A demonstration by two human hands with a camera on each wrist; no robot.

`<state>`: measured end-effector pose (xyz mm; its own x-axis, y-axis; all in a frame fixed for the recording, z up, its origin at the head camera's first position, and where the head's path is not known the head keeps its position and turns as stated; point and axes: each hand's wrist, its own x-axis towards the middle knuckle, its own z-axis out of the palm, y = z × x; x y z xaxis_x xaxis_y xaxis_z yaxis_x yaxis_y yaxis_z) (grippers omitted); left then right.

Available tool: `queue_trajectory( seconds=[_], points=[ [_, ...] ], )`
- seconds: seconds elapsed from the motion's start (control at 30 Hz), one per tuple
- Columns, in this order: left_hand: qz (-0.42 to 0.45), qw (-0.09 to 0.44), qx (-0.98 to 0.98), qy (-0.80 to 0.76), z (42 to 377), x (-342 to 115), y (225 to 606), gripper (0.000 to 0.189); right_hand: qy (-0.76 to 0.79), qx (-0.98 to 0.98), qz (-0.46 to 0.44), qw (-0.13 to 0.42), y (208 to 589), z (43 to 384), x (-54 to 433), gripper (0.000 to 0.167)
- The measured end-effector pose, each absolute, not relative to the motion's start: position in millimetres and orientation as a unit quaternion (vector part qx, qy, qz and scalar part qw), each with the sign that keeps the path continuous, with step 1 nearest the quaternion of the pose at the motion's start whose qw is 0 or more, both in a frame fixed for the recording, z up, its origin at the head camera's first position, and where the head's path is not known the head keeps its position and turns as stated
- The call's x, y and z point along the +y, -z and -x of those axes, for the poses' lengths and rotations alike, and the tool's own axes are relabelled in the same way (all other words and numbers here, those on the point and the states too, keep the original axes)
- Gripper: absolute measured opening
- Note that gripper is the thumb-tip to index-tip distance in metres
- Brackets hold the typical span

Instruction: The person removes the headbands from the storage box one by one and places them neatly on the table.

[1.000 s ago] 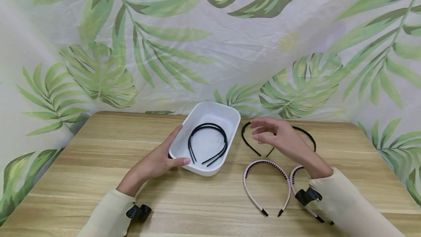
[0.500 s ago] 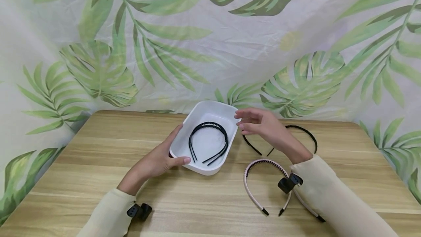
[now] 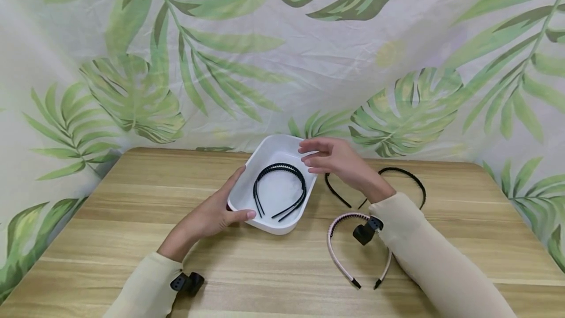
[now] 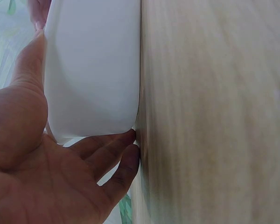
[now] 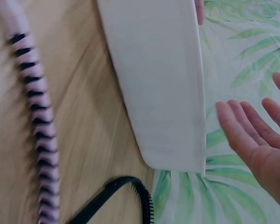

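My left hand [image 3: 212,216] grips the near left corner of a white plastic box [image 3: 272,228], the thumb over its rim and the fingers along its outer side. Inside the box lie black toothed headbands [image 3: 282,167], one overlapping another. My right hand [image 3: 337,162] is over the box's right rim, holding nothing, its fingers loosely bent. In the right wrist view, that hand [image 5: 256,144] is apart from the box wall [image 5: 158,93]. The left wrist view shows the left fingers [image 4: 105,154] under the box's end.
On the wooden table [image 3: 132,200], right of the box, lie black headbands [image 3: 424,190], partly hidden by the right arm. Nearer is a pink headband [image 3: 348,216] with dark teeth, partly covered by the right wrist camera [image 3: 367,230]. A leaf-print cloth [image 3: 322,63] hangs behind.
My right hand has moved left, from above the black headbands on the table to over the box's right rim. The right sleeve now hides a second pink headband. The left hand and box stay put.
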<state>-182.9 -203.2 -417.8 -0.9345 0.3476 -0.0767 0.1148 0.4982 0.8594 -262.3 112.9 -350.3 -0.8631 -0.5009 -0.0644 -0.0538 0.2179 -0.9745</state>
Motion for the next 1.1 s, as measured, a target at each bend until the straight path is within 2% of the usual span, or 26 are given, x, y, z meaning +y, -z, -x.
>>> queue_trajectory(
  seconds=[0.67, 1.1],
  points=[
    [-0.133, 0.127, 0.849, -0.495, 182.8, -202.2, 416.6, 0.11, 0.551, 0.785, 0.157, 0.236, 366.7, 303.6, 77.6, 0.049],
    [-0.142, 0.122, 0.849, -0.494, 182.3, -201.2, 415.0, 0.11, 0.517, 0.807, 0.147, 0.246, 373.1, 319.6, 66.5, 0.045]
  ],
)
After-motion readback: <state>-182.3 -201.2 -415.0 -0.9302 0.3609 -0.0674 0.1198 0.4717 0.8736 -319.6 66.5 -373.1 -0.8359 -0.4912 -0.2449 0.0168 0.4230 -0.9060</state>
